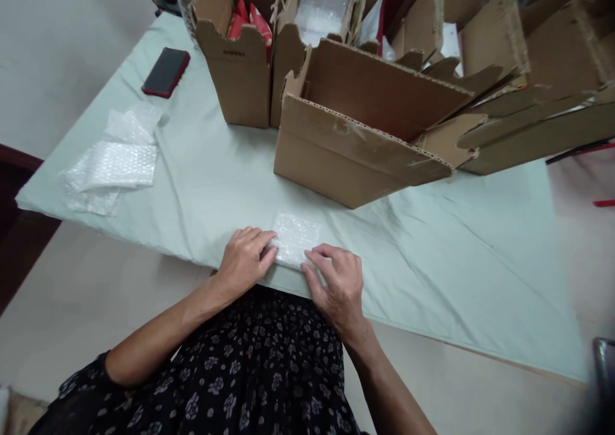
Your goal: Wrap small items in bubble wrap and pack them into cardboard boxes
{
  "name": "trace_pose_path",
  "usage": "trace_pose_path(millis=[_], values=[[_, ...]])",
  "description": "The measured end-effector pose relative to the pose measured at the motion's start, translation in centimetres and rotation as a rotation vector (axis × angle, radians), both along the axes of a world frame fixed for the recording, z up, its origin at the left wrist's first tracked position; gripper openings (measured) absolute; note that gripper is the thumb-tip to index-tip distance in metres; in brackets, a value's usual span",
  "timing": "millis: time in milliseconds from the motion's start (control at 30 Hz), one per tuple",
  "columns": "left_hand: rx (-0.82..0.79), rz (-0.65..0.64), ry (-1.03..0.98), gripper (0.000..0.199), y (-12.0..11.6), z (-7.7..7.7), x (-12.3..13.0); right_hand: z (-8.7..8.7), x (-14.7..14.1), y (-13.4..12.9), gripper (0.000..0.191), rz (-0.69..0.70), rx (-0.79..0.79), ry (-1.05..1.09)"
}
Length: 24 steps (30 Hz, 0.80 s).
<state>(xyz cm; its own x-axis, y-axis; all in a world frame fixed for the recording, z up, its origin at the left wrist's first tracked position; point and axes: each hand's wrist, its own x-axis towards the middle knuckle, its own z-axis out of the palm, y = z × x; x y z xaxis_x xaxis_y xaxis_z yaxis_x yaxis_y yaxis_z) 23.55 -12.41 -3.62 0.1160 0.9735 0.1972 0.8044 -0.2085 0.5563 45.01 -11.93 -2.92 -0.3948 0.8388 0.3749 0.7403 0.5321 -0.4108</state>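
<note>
A small flat piece of bubble wrap [294,238] lies at the near edge of the cloth-covered table, directly in front of my body. My left hand [246,255] grips its left edge between thumb and fingers. At the lower right corner, my right hand [334,278] pinches the wrap with thumb and index finger. Whether anything is folded inside the wrap, I cannot tell.
An open cardboard box [346,153] stands just beyond my hands. Behind it are several more boxes, one with red packets [250,22], another with bubble wrap [321,9]. Loose bubble wrap sheets [120,163] and a phone [166,72] lie on the left of the light green tablecloth [461,262].
</note>
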Motion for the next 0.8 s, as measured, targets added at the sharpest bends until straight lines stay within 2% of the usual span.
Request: trace_pose_path(millis=[67, 133, 200, 300, 400, 467, 500, 600, 667, 733, 800], values=[[-0.009, 0.018, 0.001, 0.020, 0.3, 0.1, 0.0, -0.1, -0.1, -0.1, 0.018, 0.088, -0.014, -0.068], [-0.031, 0.073, -0.099, 0.023, 0.1, 0.3, -0.2, -0.3, -0.3, 0.1, 0.021, 0.143, -0.052, -0.101], [-0.089, 0.169, -0.301, 0.030, -0.6, 0.7, -0.4, -0.6, -0.4, 0.7, 0.022, 0.120, -0.097, -0.043], [-0.307, 0.278, -0.707, 0.042, -1.8, 1.2, -0.4, -0.6, -0.8, 1.2, 0.024, 0.035, -0.238, 0.168], [-0.542, 0.213, -1.048, 0.044, -2.5, 1.4, 0.5, -0.1, -1.4, 0.8, 0.024, 0.001, -0.464, 0.357], [-0.591, 0.174, -1.176, 0.039, -2.4, 1.3, 1.4, 0.3, -1.6, 0.2, 0.023, 0.023, -0.545, 0.428], [-0.581, 0.174, -1.207, 0.036, -2.3, 1.3, 1.8, 0.6, -1.6, -0.1, 0.023, 0.026, -0.532, 0.435], [-0.514, 0.165, -1.107, 0.027, -1.8, 1.8, 2.4, 1.5, -0.5, -0.4, 0.028, -0.042, -0.387, 0.371], [-0.440, 0.077, -0.912, 0.027, -1.6, 2.4, 2.6, 2.3, 0.7, 0.0, 0.049, -0.049, -0.357, 0.353], [-0.334, -0.065, -0.722, 0.035, -1.6, 2.9, 2.8, 3.2, 1.6, 0.6, 0.063, 0.031, -0.412, 0.366], [-0.207, -0.184, -0.591, 0.044, -1.6, 3.0, 3.1, 4.2, 2.1, 1.3, 0.051, 0.096, -0.469, 0.353]])
